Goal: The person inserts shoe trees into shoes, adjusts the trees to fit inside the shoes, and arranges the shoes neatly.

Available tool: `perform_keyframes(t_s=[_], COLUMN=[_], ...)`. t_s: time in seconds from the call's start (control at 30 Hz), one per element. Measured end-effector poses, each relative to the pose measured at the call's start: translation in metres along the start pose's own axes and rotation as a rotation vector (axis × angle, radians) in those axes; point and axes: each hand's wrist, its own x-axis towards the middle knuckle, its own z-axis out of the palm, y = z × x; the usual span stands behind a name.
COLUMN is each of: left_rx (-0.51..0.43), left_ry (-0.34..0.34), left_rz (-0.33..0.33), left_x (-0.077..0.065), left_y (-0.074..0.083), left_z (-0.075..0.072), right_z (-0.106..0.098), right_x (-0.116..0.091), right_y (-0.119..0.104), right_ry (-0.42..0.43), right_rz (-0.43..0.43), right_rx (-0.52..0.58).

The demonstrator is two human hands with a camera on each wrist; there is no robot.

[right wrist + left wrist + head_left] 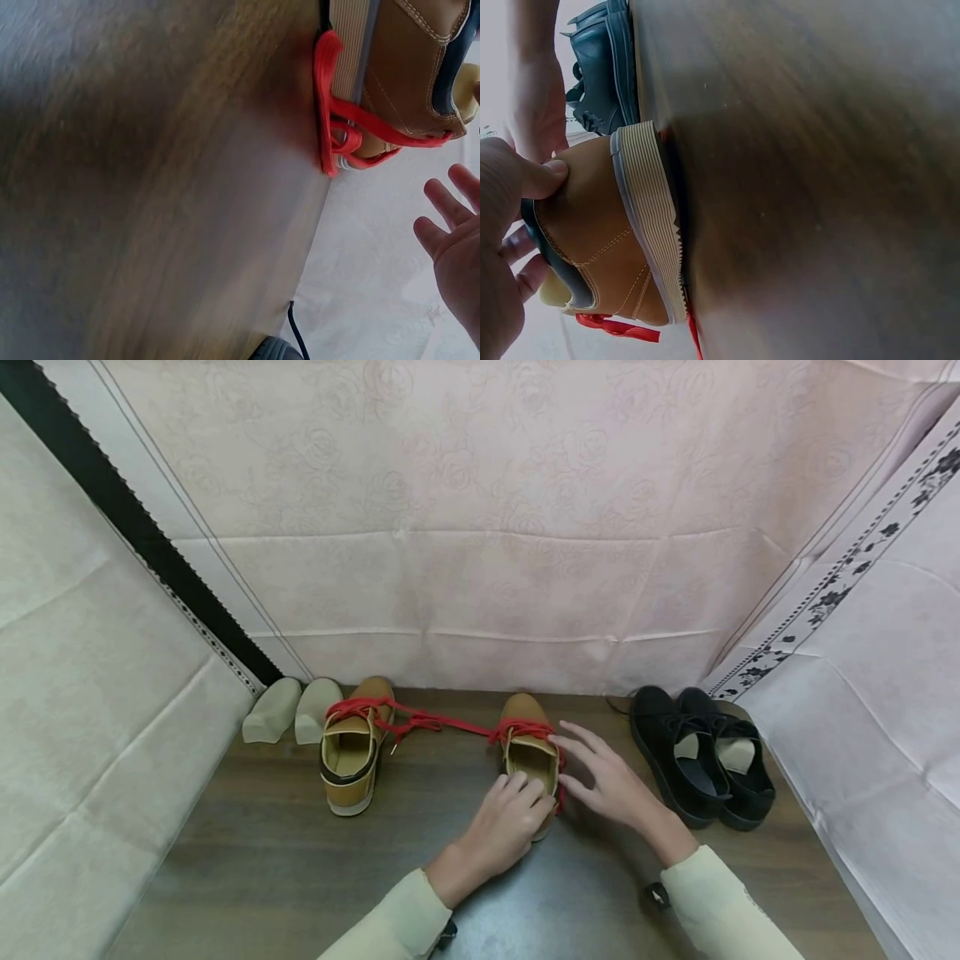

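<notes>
A tan shoe [524, 705] with red laces [367, 124] stands on the floor in front of me, toe pointing away. My left hand [504, 831] holds it at the heel; in the left wrist view the thumb presses the outside of the heel and other fingers reach over the collar. To the right of the shoe, my right hand [609, 781] has its fingers spread beside the laced opening. The right wrist view shows those fingers apart from the shoe. Its mate, another tan shoe [348, 795], stands to the left, and red lace stretches across the floor between the two.
Two pale shoe inserts [272, 714] stand left of the farther tan shoe. At the right is a pair of black shoes [675, 768] with light inserts inside. Pale patterned cloth [480, 585] hangs behind and along both sides of the brown wood-look floor [300, 877].
</notes>
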Motion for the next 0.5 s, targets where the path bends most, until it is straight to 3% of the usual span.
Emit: perform_keyframes(t_s=[0.5], left_rx=[-0.042], left_ry=[0.046], left_rz=[0.017], left_x=[-0.0027], left_y=[0.0025], left_z=[-0.0026], right_z=[0.0082], right_x=[0.0006], right_y=[-0.0029], right_ry=[0.056], right_rz=[0.015], right_rx=[0.084])
